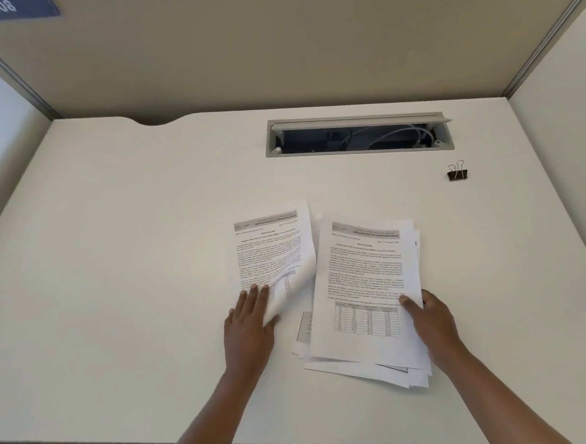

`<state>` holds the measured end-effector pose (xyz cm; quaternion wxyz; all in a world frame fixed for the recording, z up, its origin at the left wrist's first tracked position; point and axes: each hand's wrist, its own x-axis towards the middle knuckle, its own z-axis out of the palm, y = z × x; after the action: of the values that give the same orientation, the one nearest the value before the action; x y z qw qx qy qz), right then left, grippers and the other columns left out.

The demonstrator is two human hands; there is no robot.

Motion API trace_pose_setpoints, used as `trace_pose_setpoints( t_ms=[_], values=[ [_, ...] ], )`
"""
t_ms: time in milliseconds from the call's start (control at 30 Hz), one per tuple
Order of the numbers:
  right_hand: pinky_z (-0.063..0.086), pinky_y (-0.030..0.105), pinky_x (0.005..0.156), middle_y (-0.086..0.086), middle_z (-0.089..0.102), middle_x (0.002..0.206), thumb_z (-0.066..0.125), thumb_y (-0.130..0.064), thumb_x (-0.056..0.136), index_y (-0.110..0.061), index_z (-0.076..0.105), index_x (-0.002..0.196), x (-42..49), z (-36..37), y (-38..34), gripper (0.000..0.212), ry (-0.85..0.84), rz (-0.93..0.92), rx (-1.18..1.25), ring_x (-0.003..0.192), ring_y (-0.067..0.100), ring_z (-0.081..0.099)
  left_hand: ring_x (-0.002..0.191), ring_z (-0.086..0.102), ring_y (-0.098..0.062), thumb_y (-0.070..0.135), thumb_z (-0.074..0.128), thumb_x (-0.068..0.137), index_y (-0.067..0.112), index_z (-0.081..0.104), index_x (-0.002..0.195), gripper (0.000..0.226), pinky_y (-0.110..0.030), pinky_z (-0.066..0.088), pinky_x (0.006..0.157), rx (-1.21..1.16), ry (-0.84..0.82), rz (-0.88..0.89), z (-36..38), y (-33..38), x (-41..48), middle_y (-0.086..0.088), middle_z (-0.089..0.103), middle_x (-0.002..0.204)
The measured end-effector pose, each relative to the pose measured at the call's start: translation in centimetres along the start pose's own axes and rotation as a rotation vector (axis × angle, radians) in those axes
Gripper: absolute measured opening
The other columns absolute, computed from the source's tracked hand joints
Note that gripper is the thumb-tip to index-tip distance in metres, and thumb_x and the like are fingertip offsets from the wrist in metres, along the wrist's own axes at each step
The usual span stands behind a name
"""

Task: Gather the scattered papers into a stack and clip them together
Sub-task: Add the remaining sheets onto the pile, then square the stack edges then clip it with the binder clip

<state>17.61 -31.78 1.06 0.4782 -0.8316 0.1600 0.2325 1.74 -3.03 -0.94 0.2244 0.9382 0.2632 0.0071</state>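
Observation:
A loose pile of printed papers lies on the white desk, its sheets fanned out at the lower edge. My right hand grips the pile's right side, thumb on the top sheet. Just left of the pile lies a separate printed sheet whose lower right corner curls upward. My left hand holds that curled lower edge, fingers on top. A black binder clip with silver handles sits alone at the far right of the desk, well away from both hands.
An open cable tray slot with wires inside is set into the desk behind the papers. Beige partition walls enclose the desk at the back and sides. The desk's front edge runs just below my forearms.

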Motion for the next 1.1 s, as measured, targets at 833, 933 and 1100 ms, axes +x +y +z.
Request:
trace_pose_setpoints(
  t_ms=[833, 933, 1100],
  values=[
    [0.052, 0.027, 0.074, 0.000, 0.074, 0.120, 0.067, -0.033, 0.098, -0.026, 0.065, 0.116, -1.0, 0.7, -2.7, 0.020, -0.159, 0.074, 0.179, 0.098, 0.012, 0.069, 0.155, -0.025, -0.031, 0.081, 0.042, 0.086, 0.031, -0.007, 0.163, 0.104, -0.057, -0.009, 0.126, 0.372, -0.544, 0.389, 1.7, 7.8, -1.6, -0.006, -0.030, 0.165],
    [0.052, 0.026, 0.071, 0.000, 0.073, 0.116, 0.064, -0.014, 0.099, -0.021, 0.063, 0.121, -0.8, 1.1, -2.8, 0.023, -0.148, 0.052, 0.178, 0.093, 0.011, 0.068, 0.156, -0.023, -0.027, 0.102, 0.037, 0.065, 0.029, -0.007, 0.164, 0.130, -0.055, -0.006, 0.127, 0.250, -0.527, 0.379, 1.4, 7.1, -1.5, -0.004, -0.027, 0.168],
    [0.058, 0.043, 0.095, 0.001, 0.076, 0.119, 0.066, -0.012, 0.098, -0.023, 0.066, 0.124, -1.2, 1.0, -3.3, 0.028, -0.262, -0.021, 0.286, 0.105, 0.022, 0.074, 0.152, 0.032, -0.027, 0.076, 0.059, 0.081, 0.014, 0.018, 0.164, 0.111, -0.044, 0.029, 0.124, -0.324, -0.225, -0.131, -1.8, 6.6, 2.9, -0.013, 0.031, 0.166]
  ],
)
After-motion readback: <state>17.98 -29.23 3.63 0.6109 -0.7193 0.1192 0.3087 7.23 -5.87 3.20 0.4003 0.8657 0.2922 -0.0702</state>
